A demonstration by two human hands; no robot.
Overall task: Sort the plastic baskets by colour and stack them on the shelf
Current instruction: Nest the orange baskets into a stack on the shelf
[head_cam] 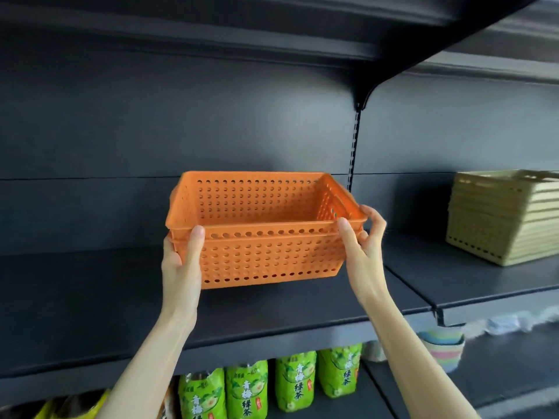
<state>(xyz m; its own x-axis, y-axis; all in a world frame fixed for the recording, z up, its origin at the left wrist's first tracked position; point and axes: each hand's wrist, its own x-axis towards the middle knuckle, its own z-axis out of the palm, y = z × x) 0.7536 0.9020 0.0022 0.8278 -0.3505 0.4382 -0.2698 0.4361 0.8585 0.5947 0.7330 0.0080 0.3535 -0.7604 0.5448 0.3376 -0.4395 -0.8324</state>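
Observation:
Two nested orange perforated plastic baskets (266, 252) hang just above the dark middle shelf (90, 297), held level between both hands. My left hand (181, 261) grips the near left corner, thumb over the rim. My right hand (363, 237) clasps the near right corner, thumb on the front rim and fingers around the side. A tall stack of pale green baskets (502, 219) stands on the neighbouring shelf section at the right edge.
A dark upper shelf (332, 31) overhangs the space. A slotted upright (354, 146) divides the two shelf bays. Below, green tea packs (272, 385) line the lower shelf, with pastel-coloured items (444, 346) to their right.

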